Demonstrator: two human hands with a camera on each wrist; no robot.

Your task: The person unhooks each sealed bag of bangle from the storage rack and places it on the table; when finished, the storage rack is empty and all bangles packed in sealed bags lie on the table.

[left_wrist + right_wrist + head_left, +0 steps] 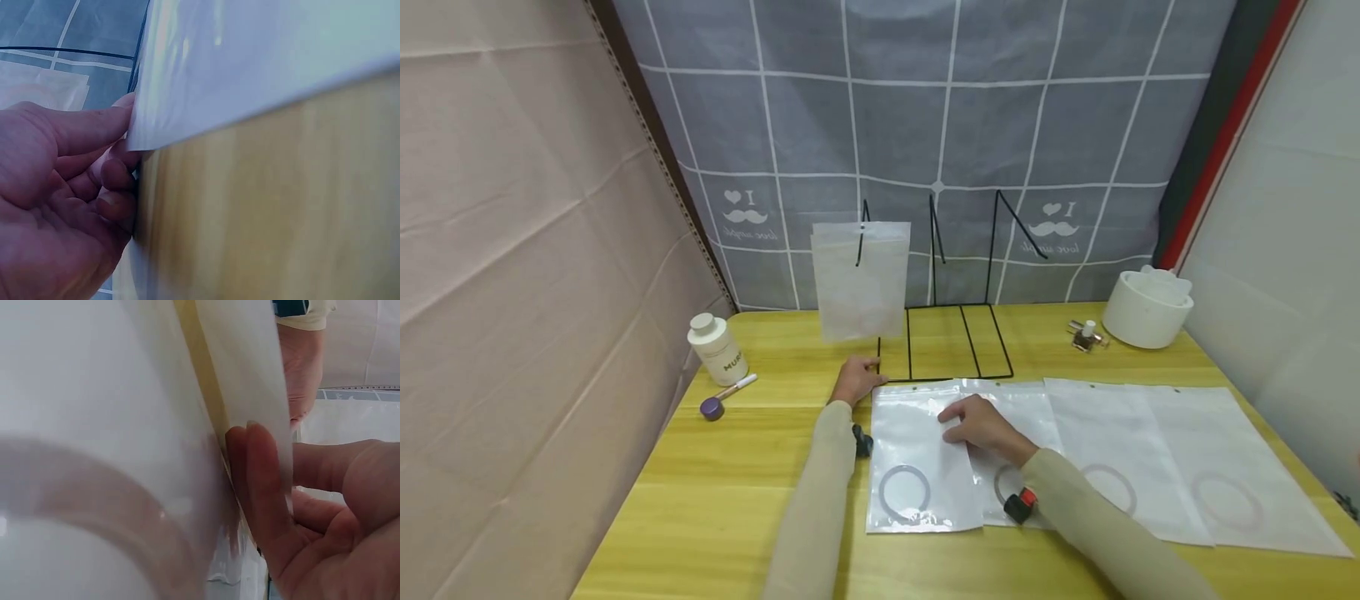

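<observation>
Plastic bag [917, 454] flat on desk [737, 467] before wire rack [943, 354], left hand [855, 382] fingers curled at its top corner, seemingly pinching, right hand [981, 425] fingers straight, pressing it.

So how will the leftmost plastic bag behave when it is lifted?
The leftmost plastic bag is probably floppy and light, being thin film. The ring inside may weigh down its lower end. Its glossy surface looks slippery on the table.

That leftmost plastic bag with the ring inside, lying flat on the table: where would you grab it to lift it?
Probably at its top left corner, coming from the left. The leftmost bag lies flat on the wooden table, so only an edge offers a grip. That corner is free, and the left hand already touches it there, while the right hand rests on top.
</observation>
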